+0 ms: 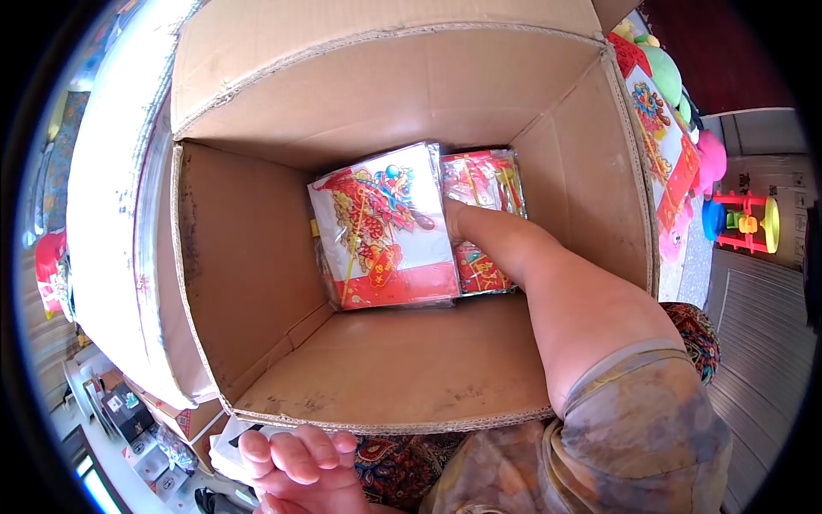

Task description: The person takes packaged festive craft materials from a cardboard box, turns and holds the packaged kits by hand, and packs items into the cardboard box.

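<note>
A deep cardboard box (394,377) stands open in front of me. On its floor lies a stack of flat, clear-wrapped packets (390,231), the top one white and red with a colourful dragon-like print. To the right is a second pile of red, shiny wrapped packets (484,265). My right arm reaches down into the box. My right hand (454,220) is at the gap between both piles, touching the dragon packets' right edge; its fingers are hidden. Outside the box's near edge, my left hand (300,467) has its palm up, fingers loosely bent, nothing visible in it.
The box's raised flap (385,21) stands at the far side. Right of the box lie another dragon-print packet (655,128), pink and green plush toys (709,163) and a bright plastic toy (747,223). A large white wrapped bundle (116,214) flanks the left side.
</note>
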Motion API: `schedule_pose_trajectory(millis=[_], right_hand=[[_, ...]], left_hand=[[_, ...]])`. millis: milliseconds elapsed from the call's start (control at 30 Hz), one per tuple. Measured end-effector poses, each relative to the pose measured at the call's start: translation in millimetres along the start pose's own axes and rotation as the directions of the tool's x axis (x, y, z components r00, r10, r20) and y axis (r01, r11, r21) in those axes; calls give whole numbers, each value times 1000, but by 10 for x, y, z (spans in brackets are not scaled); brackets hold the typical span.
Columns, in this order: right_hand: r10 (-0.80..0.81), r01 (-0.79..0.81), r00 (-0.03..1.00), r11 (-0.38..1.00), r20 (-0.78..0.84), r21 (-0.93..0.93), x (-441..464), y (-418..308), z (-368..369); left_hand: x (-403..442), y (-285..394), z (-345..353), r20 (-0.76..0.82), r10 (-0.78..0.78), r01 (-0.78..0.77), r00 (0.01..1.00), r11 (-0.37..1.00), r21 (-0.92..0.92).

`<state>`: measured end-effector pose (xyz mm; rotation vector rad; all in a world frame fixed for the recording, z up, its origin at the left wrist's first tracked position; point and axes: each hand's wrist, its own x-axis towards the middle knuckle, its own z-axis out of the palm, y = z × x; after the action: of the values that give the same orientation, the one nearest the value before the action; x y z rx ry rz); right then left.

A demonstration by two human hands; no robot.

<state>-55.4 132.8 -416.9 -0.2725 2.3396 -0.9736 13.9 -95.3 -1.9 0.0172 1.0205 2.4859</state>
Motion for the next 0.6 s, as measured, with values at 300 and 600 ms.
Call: schedule_pose_trajectory(millis=[300,600], right_hand=[[91,-91,995,995,35,26,45,12,24],[-114,208,966,877,232,-432,-355,-449,-447]], left_hand=[[-18,1,-13,33,-6,6,999,1000,9],[-48,67,-77,39,-14,14,999,1000,14]])
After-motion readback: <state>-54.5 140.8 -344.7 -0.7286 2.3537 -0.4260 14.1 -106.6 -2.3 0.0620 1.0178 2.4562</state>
